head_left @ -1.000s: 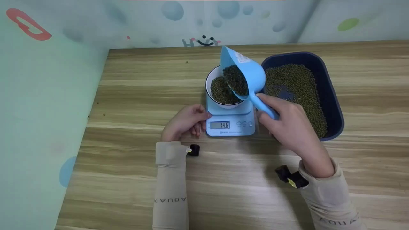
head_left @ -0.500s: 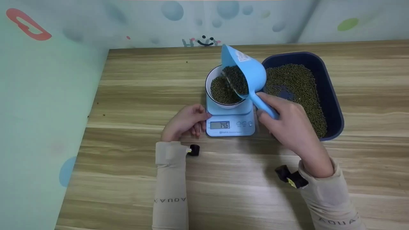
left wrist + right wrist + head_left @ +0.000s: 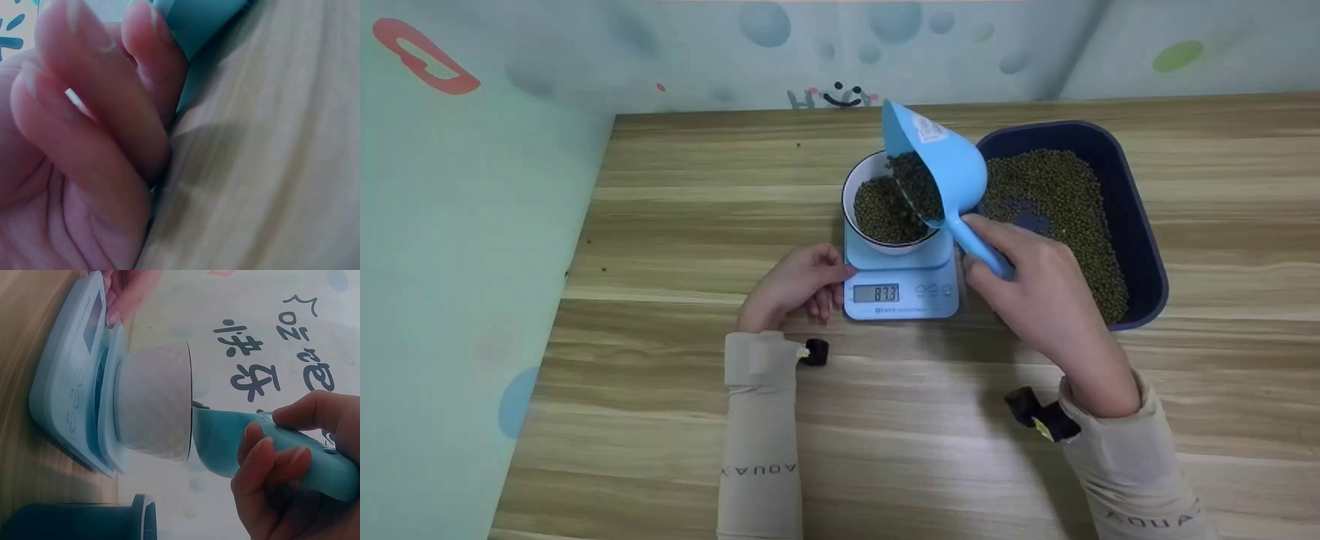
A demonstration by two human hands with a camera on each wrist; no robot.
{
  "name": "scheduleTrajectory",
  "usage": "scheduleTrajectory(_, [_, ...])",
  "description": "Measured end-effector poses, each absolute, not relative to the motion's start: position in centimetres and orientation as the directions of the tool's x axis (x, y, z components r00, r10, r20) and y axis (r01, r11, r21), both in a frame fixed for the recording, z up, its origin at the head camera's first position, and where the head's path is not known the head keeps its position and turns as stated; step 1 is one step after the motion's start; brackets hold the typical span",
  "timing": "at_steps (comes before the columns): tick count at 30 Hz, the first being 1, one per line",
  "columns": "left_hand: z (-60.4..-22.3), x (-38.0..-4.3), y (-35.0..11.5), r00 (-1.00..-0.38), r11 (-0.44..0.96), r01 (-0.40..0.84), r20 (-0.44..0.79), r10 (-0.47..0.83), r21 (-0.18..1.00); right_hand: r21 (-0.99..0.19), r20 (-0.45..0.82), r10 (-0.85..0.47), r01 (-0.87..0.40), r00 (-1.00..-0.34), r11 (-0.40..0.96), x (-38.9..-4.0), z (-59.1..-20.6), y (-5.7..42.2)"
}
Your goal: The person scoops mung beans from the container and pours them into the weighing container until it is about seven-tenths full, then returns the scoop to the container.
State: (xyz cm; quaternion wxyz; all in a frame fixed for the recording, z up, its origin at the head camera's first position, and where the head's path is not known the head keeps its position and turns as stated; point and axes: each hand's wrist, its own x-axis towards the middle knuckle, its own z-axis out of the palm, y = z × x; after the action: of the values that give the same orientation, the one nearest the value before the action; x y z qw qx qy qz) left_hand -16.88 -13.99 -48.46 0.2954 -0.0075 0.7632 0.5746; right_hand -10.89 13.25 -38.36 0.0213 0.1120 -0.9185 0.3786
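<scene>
A blue scoop (image 3: pixel 960 176) of dark green mung beans is tilted over a white bowl (image 3: pixel 849 199), its lip at the bowl's rim. My right hand (image 3: pixel 1039 289) grips the scoop's handle, thumb and fingers wrapped round it in the right wrist view. Mung beans (image 3: pixel 885 214) lie in the bowl, which stands on a light blue kitchen scale (image 3: pixel 904 306) reading 87.3. My left hand (image 3: pixel 802 281) holds the scale's left edge, the thumb on its edge and the other fingers curled beside it; the left wrist view shows those fingers (image 3: pixel 101 129) close to the wooden surface.
A dark blue bin (image 3: pixel 1144 262) with more mung beans stands right of the scale, a bare patch of its bottom showing. A patterned wall (image 3: pixel 697 45) borders the wooden table (image 3: pixel 697 187) at the back, another the left. A few tiny specks lie at the table's left.
The scale's reading has gone from 74.6 to 87.3. My right hand has lifted the scoop's mouth slightly, up and to the right, and its beans have sunk a little. My left hand stays put.
</scene>
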Motion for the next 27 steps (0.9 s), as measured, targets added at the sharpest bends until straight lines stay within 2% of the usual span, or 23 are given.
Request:
scheduleTrajectory(17, [-48.57,-16.82,-14.03,-0.820,0.319,-0.372,-0.470,0.327,0.872,-0.646,0.144,-0.178,-0.229,-0.973,0.728,-11.05,-38.41,13.02])
scheduleTrajectory(27, [-48.43,-16.75,-13.94,-0.819,0.309,-0.372,-0.466,0.334,0.876,-0.614,0.235,-0.171,-0.282,-0.957,0.737,-11.10,-38.71,12.92])
